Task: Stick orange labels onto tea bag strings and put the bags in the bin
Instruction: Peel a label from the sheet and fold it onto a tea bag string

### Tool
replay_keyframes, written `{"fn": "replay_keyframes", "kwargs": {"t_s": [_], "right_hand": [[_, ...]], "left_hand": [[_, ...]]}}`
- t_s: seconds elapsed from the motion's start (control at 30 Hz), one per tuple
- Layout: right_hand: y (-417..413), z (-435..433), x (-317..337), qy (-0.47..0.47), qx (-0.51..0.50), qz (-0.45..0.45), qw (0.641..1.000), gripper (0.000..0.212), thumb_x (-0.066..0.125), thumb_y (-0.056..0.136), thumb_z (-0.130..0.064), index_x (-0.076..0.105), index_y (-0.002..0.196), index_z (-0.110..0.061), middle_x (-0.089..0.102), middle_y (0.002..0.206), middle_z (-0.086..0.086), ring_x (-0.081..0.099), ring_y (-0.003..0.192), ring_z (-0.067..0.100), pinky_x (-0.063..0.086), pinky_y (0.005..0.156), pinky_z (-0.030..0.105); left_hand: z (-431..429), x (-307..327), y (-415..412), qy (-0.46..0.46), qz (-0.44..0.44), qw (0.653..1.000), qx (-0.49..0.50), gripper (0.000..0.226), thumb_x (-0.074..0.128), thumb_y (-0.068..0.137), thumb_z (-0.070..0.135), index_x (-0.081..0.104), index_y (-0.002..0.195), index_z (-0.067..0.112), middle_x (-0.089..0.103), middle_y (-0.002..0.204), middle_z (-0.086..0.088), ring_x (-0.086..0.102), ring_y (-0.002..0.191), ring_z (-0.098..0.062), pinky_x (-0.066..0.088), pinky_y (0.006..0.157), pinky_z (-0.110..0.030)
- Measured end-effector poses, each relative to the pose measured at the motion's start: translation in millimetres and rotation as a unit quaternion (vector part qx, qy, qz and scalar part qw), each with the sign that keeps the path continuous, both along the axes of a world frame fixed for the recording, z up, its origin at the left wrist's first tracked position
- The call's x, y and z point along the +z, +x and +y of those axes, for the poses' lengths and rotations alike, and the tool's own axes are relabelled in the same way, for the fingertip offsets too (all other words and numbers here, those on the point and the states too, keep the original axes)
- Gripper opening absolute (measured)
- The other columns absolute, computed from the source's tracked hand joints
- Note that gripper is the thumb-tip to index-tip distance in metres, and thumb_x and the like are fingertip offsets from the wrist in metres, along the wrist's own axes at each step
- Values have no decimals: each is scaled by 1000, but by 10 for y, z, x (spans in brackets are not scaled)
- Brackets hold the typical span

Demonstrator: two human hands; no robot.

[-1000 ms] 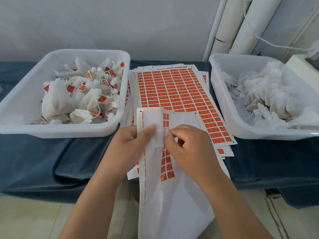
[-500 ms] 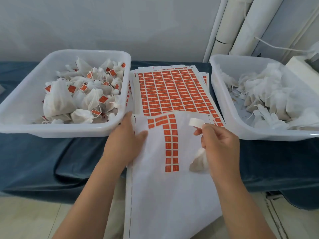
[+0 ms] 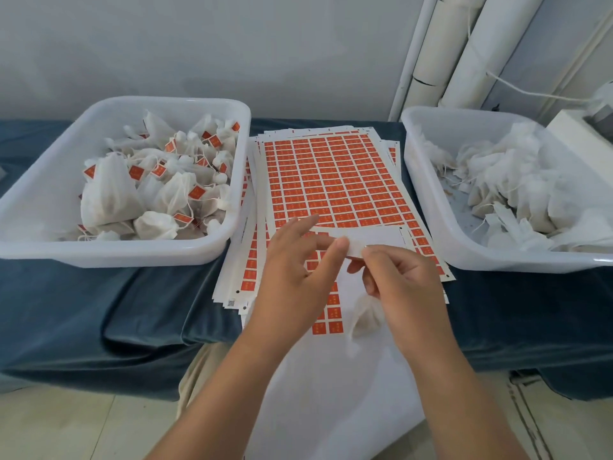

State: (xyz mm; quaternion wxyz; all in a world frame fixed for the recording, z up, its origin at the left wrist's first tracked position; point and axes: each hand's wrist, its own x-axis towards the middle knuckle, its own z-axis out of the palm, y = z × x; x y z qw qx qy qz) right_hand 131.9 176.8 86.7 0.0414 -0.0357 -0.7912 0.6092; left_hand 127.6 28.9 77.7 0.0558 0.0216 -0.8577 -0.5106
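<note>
hands (image 3: 292,277) (image 3: 403,287) pinching label (image 3: 355,249), seemingly, over sheet (image 3: 381,235) edge

tea bag (image 3: 363,314) half behind right hand (image 3: 404,287)

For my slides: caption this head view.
Left hand and right hand pinch a label over the label sheets; a tea bag dangles under the right.

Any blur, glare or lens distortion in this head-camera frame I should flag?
Head view: soft, even light, no hard shadows; small glints on the right bin rim; wide-angle bowing curves the table edge and tilts the wall pipes; the left hand shows motion-smeared fingers; print on the orange label sheet is too soft to read.
</note>
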Motion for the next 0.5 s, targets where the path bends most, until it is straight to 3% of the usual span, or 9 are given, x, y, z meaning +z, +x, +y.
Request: {"fn": "replay_keyframes", "kwargs": {"t_s": [0.07,0.13,0.2,0.27,0.37,0.43,0.5], "right_hand": [[7,-1,-6,7,12,-3,1000,28,60,104,-29,76,81,-27,71,69,-9,68,70,7,55,64,12],[9,22,7,18,34,-6,999,26,59,105,-30,77,86,-30,75,80,-12,71,81,5,57,70,16],[12,70,43,59,77,12,995,23,57,106,-31,76,94,-35,74,101,-25,67,100,-5,51,79,7],[14,143,115,154,105,41,982,21,54,106,-35,71,92,-37,64,111,-31,58,111,-11,42,83,-2],[29,293,277,212,151,50,964,29,45,102,-39,58,77,-31,63,88,-21,61,89,-5,43,73,2],[35,363,417,171,215,12,961,29,43,93,-32,51,66,-28,59,69,-13,57,66,0,44,64,7],[14,400,532,130,260,-21,957,31,40,89,-26,44,58,-27,55,63,-3,49,58,2,44,60,11]], "left_hand": [[5,6,36,50,33,998,35,29,58,88,67,72,92,42,58,145,28,46,142,0,38,121,-44],[-24,14,52,113,43,991,52,15,72,91,51,75,86,37,72,125,26,63,123,-1,52,108,-38],[-73,39,58,208,32,976,56,9,76,91,42,79,86,35,79,101,18,75,100,-6,62,85,-27],[-126,74,61,261,31,961,83,5,78,91,42,78,89,37,80,91,14,77,89,-7,59,70,-14],[-163,77,26,262,40,957,120,15,77,90,46,77,88,32,80,90,13,77,86,-9,57,70,-11],[-139,82,11,256,35,960,104,14,77,91,45,76,88,31,81,90,13,78,86,-11,59,71,-13],[-92,84,2,242,24,968,64,10,76,94,38,76,87,30,81,89,11,79,86,-11,60,72,-16]]}}
